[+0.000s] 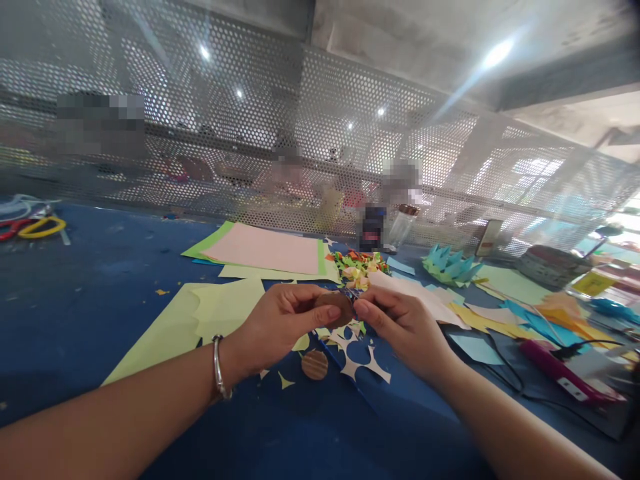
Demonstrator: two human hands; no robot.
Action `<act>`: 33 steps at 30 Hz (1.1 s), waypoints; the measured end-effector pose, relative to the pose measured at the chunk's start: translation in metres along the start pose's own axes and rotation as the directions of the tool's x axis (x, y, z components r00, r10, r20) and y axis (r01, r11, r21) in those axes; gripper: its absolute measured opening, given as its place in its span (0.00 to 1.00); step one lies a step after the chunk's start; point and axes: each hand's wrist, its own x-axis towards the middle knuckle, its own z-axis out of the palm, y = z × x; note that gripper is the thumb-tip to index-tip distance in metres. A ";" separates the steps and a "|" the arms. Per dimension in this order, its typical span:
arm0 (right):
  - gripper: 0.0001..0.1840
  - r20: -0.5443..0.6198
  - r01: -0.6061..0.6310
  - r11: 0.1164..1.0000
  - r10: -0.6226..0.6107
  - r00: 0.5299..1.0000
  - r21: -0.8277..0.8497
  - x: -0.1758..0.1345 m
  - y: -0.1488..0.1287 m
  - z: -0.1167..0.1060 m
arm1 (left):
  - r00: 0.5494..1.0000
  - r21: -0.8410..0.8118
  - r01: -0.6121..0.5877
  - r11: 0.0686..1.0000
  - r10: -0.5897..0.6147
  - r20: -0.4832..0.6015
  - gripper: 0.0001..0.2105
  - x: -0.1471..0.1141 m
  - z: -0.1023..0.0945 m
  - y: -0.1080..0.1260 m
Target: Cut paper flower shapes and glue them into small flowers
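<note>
My left hand (287, 320), with a silver bangle on its wrist, pinches a round brown cardboard disc (341, 311) between thumb and fingers. At the disc's right edge my right hand (400, 323) has its thumb and fingertips closed on a small dark piece; its kind cannot be made out. Below the hands a second disc of corrugated cardboard (315, 365) lies flat on the blue table (240, 427). Beside it are a pale paper offcut with round holes (357, 367) and small yellow scraps (285, 381).
Yellow-green paper (155, 333) and a pink sheet (275, 249) lie to the left. A heap of colourful paper bits (357, 263) sits behind my hands. At right are a blue-green paper shape (450, 265) and a magenta power strip (570, 373) with cords. Scissors (43, 227) lie far left.
</note>
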 end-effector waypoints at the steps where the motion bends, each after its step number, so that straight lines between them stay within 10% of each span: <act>1: 0.22 0.004 -0.007 1.000 0.007 1.000 -0.001 0.000 0.000 -0.001 | 1.000 0.015 -0.003 1.000 0.003 0.002 0.08 0.000 -0.001 -0.001; 33: 0.23 0.100 -0.026 0.998 0.031 0.995 -0.051 0.001 0.001 -0.002 | 0.991 0.226 -0.054 0.973 0.025 0.131 0.09 -0.001 -0.010 0.005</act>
